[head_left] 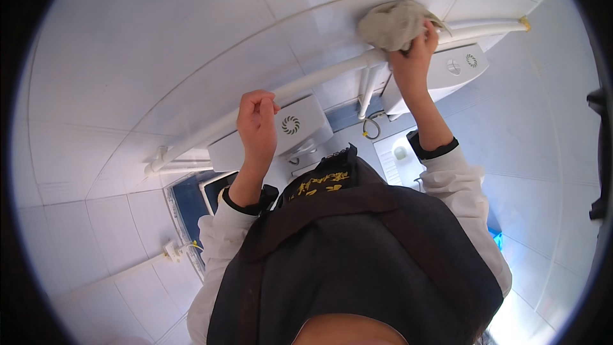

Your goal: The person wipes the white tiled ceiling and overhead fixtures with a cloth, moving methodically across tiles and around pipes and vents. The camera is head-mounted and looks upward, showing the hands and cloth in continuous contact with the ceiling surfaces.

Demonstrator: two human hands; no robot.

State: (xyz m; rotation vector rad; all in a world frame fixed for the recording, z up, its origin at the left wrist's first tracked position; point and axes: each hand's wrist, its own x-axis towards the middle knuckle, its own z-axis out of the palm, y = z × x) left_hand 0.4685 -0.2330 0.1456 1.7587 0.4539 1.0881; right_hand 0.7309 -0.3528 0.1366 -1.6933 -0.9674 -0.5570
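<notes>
Near white pipe [325, 74], beige cloth [388, 25], partly hidden by right hand [413, 66]

This looks like a toilet room: white tiled walls [191, 38], a long white pipe [325, 74], boxy white flush tanks [434, 71], a thin hose [378, 131] and what seems a low white toilet [408, 169].

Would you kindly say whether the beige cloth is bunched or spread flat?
Bunched: the beige cloth shows folds and bulges at the right hand.
</notes>
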